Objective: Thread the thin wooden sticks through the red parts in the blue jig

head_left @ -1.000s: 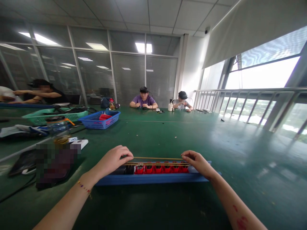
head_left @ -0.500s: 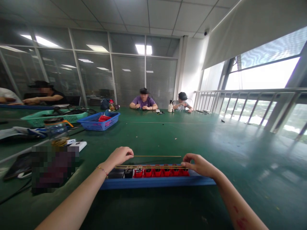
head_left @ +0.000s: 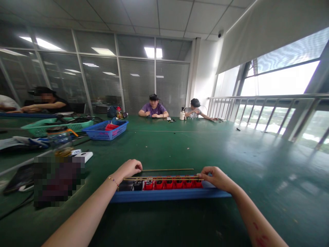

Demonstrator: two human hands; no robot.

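My left hand (head_left: 130,169) is closed in a pinch on the left end of a thin tan stick (head_left: 168,169), held roughly level behind the blue tray (head_left: 169,195). The stick's right end stops short of my right hand (head_left: 215,177). Thumb and fingers of the right hand are pinched at the right end of other thin sticks (head_left: 164,178), which lie lengthwise over the tray. Beneath them, the tray holds a row of several red containers (head_left: 169,185) with dark contents, and a black container (head_left: 138,185) further left.
To the left are a blue basket (head_left: 105,132) with a red item, a green basket (head_left: 38,128) with cables, a lidded jar (head_left: 60,140) and a white object (head_left: 86,157). Several people sit at the far side of the green table (head_left: 164,151).
My left hand has dropped slightly, lowering its stick a little. The right hand's fingertips have shifted slightly at the stick ends. A person at the far right has stretched out an arm.
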